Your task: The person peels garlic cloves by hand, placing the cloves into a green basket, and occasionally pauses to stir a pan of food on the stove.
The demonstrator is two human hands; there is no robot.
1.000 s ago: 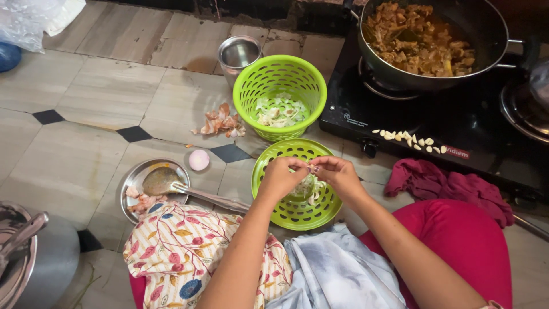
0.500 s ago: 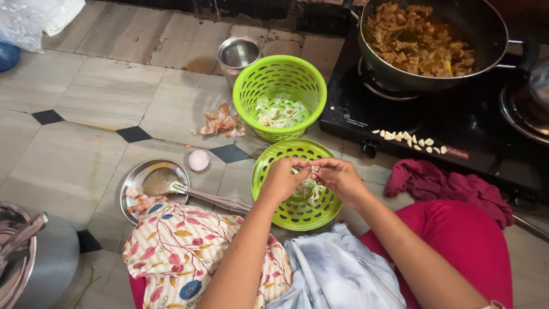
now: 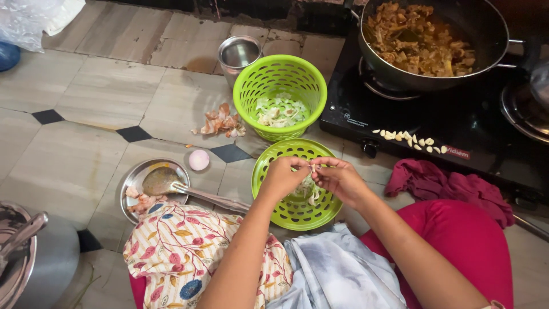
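The small pale garlic clove is pinched between both sets of fingertips just above the green colander lid, where the left hand and right hand have drawn slightly closer together than a second ago, so the peeling is still in progress. Beyond the lid stands the green basket of peels, and to its right peeled cloves lie on the black stove.

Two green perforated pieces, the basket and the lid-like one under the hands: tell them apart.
The green basket is deep and stands beside the stove, holding pale peels; the flat green lid is shallow and lies nearer the person, holding a smaller heap. The left hand and right hand work over the lid; the basket is untouched. Both are slotted lime-green plastic.
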